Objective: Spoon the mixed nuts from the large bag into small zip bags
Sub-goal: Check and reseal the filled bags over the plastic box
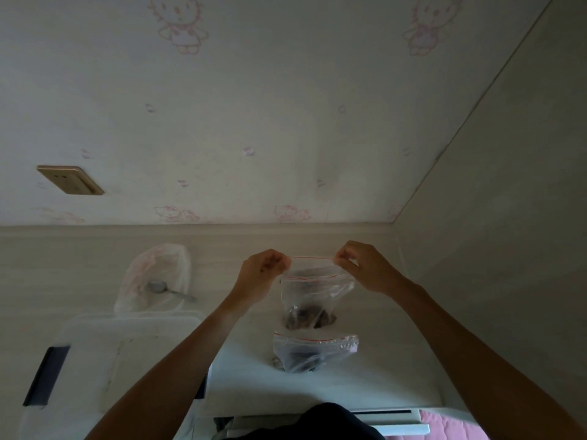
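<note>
A small clear zip bag (313, 292) with a red zip line stands on the white table (381, 369), a heap of mixed nuts in its bottom. My left hand (260, 274) pinches the left end of its zip strip and my right hand (365, 268) pinches the right end, stretching the strip taut between them. A second small zip bag (313, 352) with nuts lies nearer to me. The large bag (155, 277) sits open at the left, with a metal spoon (168, 289) resting inside it.
A translucent plastic box lid (127, 350) with a dark handle lies at the left front. The wall with a socket plate (70, 180) rises behind the table, and a side wall closes the right. Pink fabric (444, 427) shows below the table's front edge.
</note>
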Motion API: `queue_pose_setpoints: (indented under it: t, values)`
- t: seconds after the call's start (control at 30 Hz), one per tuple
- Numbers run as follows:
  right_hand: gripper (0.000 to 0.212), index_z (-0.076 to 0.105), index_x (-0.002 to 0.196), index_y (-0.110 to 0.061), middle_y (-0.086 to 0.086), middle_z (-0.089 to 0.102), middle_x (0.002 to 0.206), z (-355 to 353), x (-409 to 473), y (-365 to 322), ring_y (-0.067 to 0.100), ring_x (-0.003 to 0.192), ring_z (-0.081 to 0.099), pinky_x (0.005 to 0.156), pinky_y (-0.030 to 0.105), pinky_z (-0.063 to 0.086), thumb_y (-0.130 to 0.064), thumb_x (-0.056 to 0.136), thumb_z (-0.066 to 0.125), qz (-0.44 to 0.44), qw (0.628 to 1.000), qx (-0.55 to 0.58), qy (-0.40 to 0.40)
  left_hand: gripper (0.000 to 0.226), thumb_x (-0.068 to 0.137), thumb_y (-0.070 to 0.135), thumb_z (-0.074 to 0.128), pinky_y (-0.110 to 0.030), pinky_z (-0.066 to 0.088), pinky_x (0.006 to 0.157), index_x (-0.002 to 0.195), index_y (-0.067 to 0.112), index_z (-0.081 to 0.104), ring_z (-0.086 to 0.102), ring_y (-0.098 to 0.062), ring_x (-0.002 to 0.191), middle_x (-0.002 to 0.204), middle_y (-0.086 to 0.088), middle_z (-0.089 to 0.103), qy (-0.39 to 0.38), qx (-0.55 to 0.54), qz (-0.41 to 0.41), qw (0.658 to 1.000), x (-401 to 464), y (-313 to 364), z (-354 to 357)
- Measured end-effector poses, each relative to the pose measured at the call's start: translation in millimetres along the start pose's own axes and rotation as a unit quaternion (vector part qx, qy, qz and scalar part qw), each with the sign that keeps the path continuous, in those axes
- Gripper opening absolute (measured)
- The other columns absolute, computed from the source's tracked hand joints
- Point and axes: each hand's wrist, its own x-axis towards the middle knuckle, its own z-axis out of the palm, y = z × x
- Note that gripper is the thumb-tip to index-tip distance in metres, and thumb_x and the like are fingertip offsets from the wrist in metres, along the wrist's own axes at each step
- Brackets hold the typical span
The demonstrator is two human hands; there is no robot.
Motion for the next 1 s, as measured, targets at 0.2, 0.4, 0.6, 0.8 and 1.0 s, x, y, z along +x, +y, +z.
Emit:
queue_pose_setpoints:
  t: [0.2,0.4,0.6,0.8,1.0]
  values:
    - [0.012,0.075,0.106,-0.011,-0.001,0.072,0.100,-1,-11,0,0.014,0.091,0.067,0.082,0.019,0.048,-0.016,0.100,0.066,0.058,0.990,0.131,-0.014,0.012,0.101,0.025,0.067,-0.028,0.053,0.087,0.098,0.018,0.075,0.074,-0.014,0.095,0.096,0.002,0.079,-0.047,0.002,0.010,0.999,-8,-1,-6]
    - [0.060,0.065,0.133,-0.021,-0.007,0.067,0.122,1,-34,-2,0.007,0.110,0.064,0.098,0.025,0.049,-0.043,0.081,0.085,0.037,0.993,0.023,-0.109,0.044,0.079,0.035,0.090,-0.015,0.054,0.088,0.118,0.025,0.072,0.071,0.002,0.097,0.101,0.013,0.076,-0.110,0.080,0.086,0.987,-24,-4,-3]
    - [0.009,0.072,0.105,-0.008,0.003,0.074,0.099,9,-46,-14,0.009,0.091,0.069,0.088,0.042,0.056,-0.011,0.099,0.068,-0.007,0.997,0.081,0.004,0.015,0.093,0.014,0.077,-0.009,0.050,0.083,0.100,0.027,0.074,0.071,0.006,0.091,0.088,0.024,0.074,-0.060,0.082,0.166,0.981,-32,8,-4]
    - [0.029,0.065,0.089,-0.016,-0.007,0.068,0.084,5,-66,-28,0.013,0.080,0.066,0.082,0.046,0.056,0.010,0.094,0.053,-0.055,0.996,0.070,0.016,0.032,0.097,-0.005,0.061,-0.024,0.057,0.087,0.086,0.024,0.066,0.072,-0.005,0.087,0.086,0.011,0.073,-0.109,0.126,0.197,0.966,-54,12,-22]
    - [0.035,0.074,0.114,-0.020,-0.012,0.072,0.109,21,-98,-25,0.001,0.100,0.067,0.091,0.028,0.054,-0.048,0.096,0.066,0.003,0.990,0.080,-0.117,0.018,0.105,0.027,0.060,-0.024,0.049,0.097,0.110,0.021,0.077,0.066,-0.002,0.108,0.112,0.012,0.071,-0.222,0.118,0.110,0.962,-90,1,-20]
